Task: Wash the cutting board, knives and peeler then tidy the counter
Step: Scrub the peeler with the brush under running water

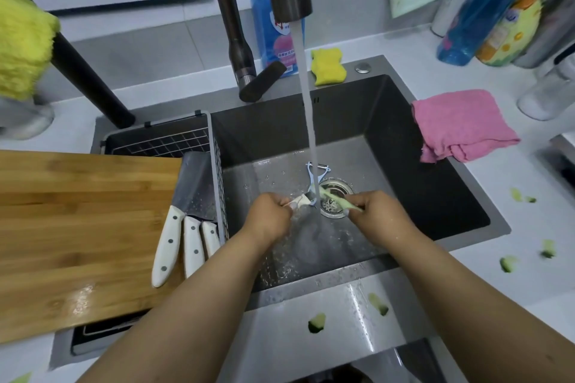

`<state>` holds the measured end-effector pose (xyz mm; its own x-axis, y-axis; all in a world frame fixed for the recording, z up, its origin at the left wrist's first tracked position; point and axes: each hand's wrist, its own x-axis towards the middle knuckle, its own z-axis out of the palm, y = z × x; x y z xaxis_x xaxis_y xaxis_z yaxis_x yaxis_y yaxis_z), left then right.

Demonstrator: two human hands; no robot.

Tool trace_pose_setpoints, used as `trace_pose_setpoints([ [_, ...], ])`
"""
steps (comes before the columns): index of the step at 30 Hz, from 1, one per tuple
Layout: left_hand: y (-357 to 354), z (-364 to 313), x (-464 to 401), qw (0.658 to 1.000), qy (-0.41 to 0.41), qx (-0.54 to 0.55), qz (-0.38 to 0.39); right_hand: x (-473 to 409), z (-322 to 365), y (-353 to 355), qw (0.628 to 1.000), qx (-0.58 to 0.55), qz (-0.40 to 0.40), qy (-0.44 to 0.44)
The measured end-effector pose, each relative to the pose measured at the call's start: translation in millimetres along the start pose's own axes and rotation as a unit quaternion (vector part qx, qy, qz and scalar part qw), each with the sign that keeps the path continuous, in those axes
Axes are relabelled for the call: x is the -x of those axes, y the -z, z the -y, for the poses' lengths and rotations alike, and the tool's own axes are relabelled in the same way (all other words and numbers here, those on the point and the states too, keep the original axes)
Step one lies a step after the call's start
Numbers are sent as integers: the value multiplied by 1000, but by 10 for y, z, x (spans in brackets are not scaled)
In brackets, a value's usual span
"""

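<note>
Inside the dark sink [435,196], both hands pinched a pale green peeler [337,199] under the running water [306,102]: the left hand [270,218] gripped one end, the right hand [378,214] the other. A blue peeler [315,176] lay beside the drain [334,196]. Three white-handled knives [186,233] rested on the wooden cutting board [77,227], with cucumber scraps [317,322] strewn over the counter.

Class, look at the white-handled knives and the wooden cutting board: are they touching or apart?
Touching. The head view shows the three white-handled knives lying with their handles directly on the right edge of the wooden cutting board, with no gap beneath them.
</note>
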<state>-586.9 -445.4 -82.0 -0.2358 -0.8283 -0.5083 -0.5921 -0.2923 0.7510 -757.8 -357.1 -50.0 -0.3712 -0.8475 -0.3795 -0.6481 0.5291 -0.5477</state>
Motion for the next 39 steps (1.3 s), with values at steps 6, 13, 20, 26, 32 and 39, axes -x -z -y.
trace_pose_setpoints([
  [6, 29, 25, -11, 999, -14, -37, -5, 3, 21, 19, 1000, -1, -17, 12],
  [13, 115, 5, 59, 999, -17, -24, -41, -68, -21, 57, 997, 51, -45, -26],
  [20, 520, -71, 271, 983, -63, 32, -170, -33, 228, -31, 997, -17, -73, 3],
  [26, 943, 35, 426, 945, -49, 141, -290, -119, 409, -142, 998, -22, -55, 16],
  [32, 1407, 345, 440, 906, 46, 90, -412, -200, 467, -280, 998, -11, -53, 24],
  [39, 1514, 515, 374, 899, 135, -6, -416, -201, 467, -292, 998, -13, -51, 34],
])
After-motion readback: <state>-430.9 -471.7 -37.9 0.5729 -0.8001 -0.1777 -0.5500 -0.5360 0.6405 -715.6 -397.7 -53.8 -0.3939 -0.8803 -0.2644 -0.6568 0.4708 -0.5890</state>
